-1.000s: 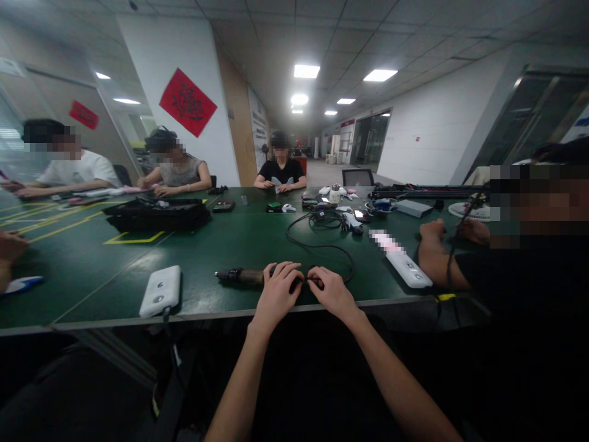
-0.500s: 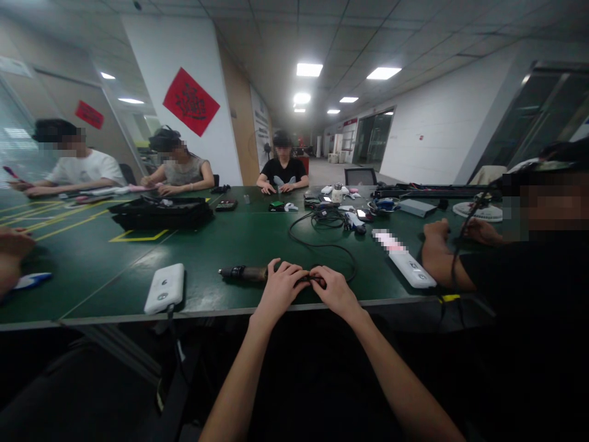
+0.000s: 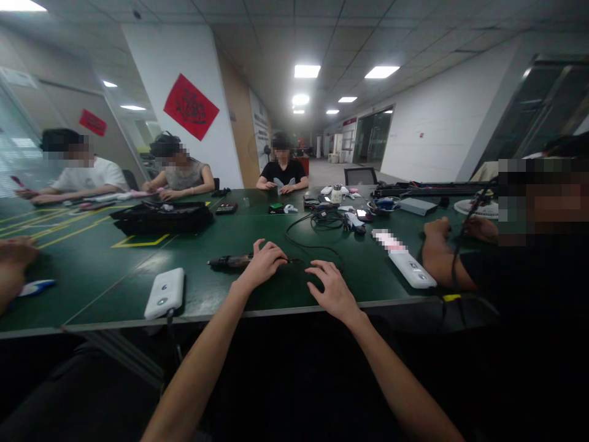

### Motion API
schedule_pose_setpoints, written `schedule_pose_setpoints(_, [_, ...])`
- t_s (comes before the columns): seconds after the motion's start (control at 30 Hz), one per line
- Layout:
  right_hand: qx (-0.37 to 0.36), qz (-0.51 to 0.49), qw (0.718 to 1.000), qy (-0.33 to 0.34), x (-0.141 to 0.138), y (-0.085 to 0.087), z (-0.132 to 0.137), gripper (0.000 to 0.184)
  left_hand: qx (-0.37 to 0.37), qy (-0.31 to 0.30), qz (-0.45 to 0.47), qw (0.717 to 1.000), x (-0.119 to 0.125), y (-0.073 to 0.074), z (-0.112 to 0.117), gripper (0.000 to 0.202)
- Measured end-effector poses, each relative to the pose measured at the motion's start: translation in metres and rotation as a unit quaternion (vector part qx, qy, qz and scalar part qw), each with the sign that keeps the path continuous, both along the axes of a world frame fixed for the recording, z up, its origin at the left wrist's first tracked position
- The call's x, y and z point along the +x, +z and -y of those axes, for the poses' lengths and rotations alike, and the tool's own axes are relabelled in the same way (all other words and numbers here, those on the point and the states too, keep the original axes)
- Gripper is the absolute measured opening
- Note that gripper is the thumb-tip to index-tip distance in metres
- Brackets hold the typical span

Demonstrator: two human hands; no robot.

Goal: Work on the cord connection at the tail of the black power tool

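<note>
An electric screwdriver [image 3: 230, 262] with a dark tip and brownish see-through body lies on the green table, tip to the left. My left hand [image 3: 263, 265] is wrapped over its rear end, hiding that part. From there a thin black cord [image 3: 297, 261] runs right and loops back across the tabletop. My right hand [image 3: 332, 287] is just above the table by the cord, fingers spread and holding nothing.
A white power bank [image 3: 164, 293] lies near the front edge, left, with a cable hanging down. Further back are a black tray [image 3: 161, 220] and a heap of cables [image 3: 324, 218]. At right, a white device [image 3: 414, 270] lies beside a co-worker's arm [image 3: 442, 258]. More people sit around the table.
My hands have moved apart. The left one went left along with the screwdriver; the right one let go of the cord and opened.
</note>
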State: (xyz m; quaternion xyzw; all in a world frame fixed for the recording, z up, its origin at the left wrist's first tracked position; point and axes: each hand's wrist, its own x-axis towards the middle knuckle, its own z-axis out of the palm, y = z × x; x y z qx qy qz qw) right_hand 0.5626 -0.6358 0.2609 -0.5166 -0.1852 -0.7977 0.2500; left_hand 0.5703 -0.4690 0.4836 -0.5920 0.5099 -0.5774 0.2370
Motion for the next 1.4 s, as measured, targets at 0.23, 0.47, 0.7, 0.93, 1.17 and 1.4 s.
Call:
schedule_pose_setpoints(0.23, [-0.001,-0.005,1.000,-0.014,0.001,-0.001,0.000,0.033,-0.120,0.016,0.035,0.992,0.009,0.053,-0.022,0.022])
schedule_pose_setpoints(0.47, [-0.006,-0.006,1.000,-0.010,0.000,-0.001,0.000,0.031,-0.303,-0.014,0.090,0.949,0.008,0.078,-0.051,0.034])
schedule_pose_setpoints(0.7, [-0.010,-0.009,1.000,-0.007,0.001,-0.001,0.000,0.030,-0.371,0.025,0.079,0.925,0.020,0.087,-0.062,0.031])
schedule_pose_setpoints(0.93, [-0.007,-0.006,1.000,-0.010,0.000,-0.001,-0.001,0.027,-0.353,0.090,0.045,0.930,0.025,0.087,-0.053,0.028])
schedule_pose_setpoints(1.17, [-0.005,-0.005,1.000,-0.013,0.001,0.000,-0.003,0.027,-0.318,0.139,-0.011,0.938,0.019,0.066,-0.030,0.036])
schedule_pose_setpoints(1.4, [-0.007,-0.013,1.000,-0.010,0.000,0.000,-0.004,0.024,-0.311,0.122,-0.041,0.942,0.012,0.009,-0.007,0.025])
